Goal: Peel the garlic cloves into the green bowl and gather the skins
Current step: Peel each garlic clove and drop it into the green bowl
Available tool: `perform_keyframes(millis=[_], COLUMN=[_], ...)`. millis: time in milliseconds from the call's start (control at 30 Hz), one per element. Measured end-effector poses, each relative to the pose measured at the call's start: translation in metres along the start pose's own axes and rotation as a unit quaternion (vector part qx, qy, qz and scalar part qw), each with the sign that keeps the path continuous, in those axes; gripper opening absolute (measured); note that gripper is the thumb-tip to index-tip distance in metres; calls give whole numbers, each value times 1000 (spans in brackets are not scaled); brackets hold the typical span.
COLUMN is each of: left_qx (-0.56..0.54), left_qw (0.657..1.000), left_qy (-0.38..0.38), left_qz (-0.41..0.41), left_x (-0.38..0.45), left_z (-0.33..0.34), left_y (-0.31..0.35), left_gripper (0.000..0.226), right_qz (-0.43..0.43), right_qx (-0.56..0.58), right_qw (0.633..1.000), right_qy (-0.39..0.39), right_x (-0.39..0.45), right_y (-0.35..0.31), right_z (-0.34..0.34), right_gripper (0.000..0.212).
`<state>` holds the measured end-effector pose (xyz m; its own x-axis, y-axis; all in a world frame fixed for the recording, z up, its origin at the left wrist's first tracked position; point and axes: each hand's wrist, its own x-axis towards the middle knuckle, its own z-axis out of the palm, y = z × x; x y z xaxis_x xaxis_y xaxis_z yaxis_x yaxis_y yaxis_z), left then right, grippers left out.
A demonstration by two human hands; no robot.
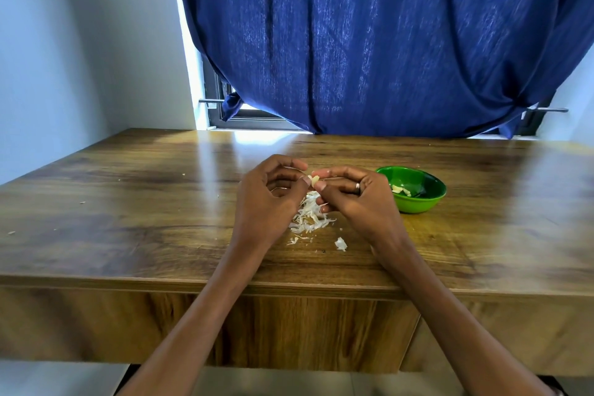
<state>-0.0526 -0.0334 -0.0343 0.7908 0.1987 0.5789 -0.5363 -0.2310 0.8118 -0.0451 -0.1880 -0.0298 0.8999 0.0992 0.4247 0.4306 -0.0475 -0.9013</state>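
Both hands pinch a garlic clove midtable, green bowl just right.

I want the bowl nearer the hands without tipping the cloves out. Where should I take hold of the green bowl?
Grip the green bowl by its rim on the near left side, coming from the right hand, which is closest. The rim is bare there, while the peeled cloves lie inside against the left wall.

Your wooden table carries a pile of garlic skins mid-table and the green bowl right of it.
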Motion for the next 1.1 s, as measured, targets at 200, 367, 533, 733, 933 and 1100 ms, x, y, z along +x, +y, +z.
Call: perform_keyframes(millis=[200,367,533,733,933,1100], left_qx=[22,25,40,49,40,36], left_qw=[1000,999,999,999,999,999], left_qy=[-6,7,21,12,3,-15], left_qz=[19,26,19,7,-15,-16], left_x=[-3,-4,-3,-3,-4,-2], left_z=[0,1,0,-1,0,0], left_y=[3,6,4,2,3,1], left_gripper=[11,7,7,6,3,7], right_qz=[1,-39,-54,-54,-56,-48], right_qx=[-6,-39,-79,-94,-100,-78], right_qw=[1000,998,995,994,993,995], right_qy=[4,7,20,29,37,39], right_x=[0,0,1,1,2,2], right_y=[-1,0,3,4,6,5], right_z=[0,0,1,-1,0,-1], right_gripper=[15,18,12,14,14,13])
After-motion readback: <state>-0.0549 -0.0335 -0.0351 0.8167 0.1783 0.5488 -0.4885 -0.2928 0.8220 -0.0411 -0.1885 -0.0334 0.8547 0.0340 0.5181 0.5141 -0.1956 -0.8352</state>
